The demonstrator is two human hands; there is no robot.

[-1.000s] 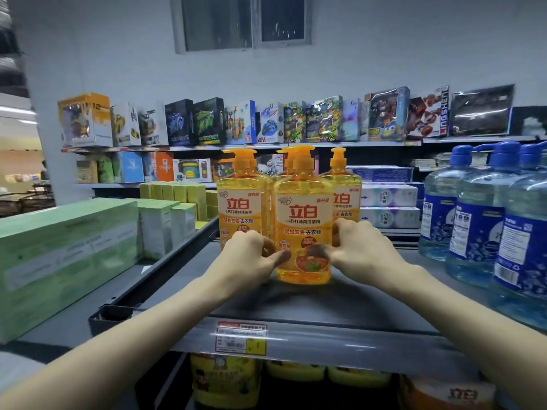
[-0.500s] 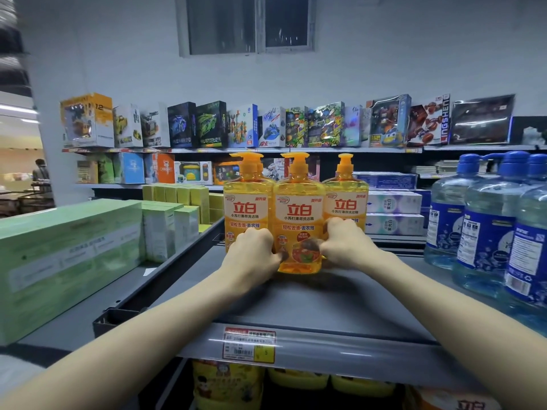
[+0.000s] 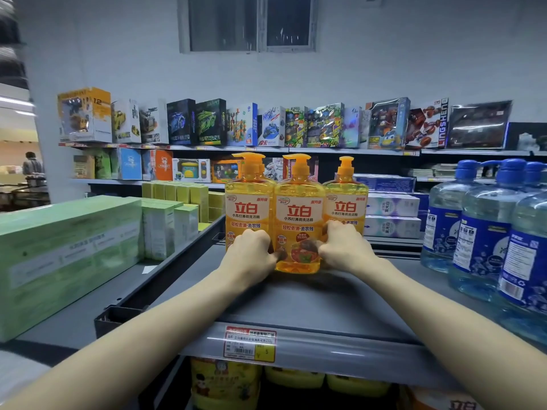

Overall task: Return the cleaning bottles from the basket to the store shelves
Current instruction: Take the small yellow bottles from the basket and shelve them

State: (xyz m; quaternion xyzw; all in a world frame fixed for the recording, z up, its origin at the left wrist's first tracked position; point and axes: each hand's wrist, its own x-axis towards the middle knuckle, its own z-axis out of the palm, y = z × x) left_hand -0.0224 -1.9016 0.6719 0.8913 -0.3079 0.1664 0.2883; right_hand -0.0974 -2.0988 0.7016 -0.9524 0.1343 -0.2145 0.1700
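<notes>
Three yellow pump bottles of dish soap stand in a row at the back of the grey shelf. The middle bottle stands upright between the left bottle and the right bottle, touching both. My left hand and my right hand grip the middle bottle's lower sides, thumbs on its front label. The basket is out of view.
Large blue water bottles crowd the shelf's right side. Green boxes fill the neighbouring shelf on the left. More yellow packs sit on the shelf below, behind a price tag. Toy boxes line the far wall.
Both hands pushed the middle bottle back along the shelf until it lined up with the other two yellow bottles. The view shifted slightly downward.
</notes>
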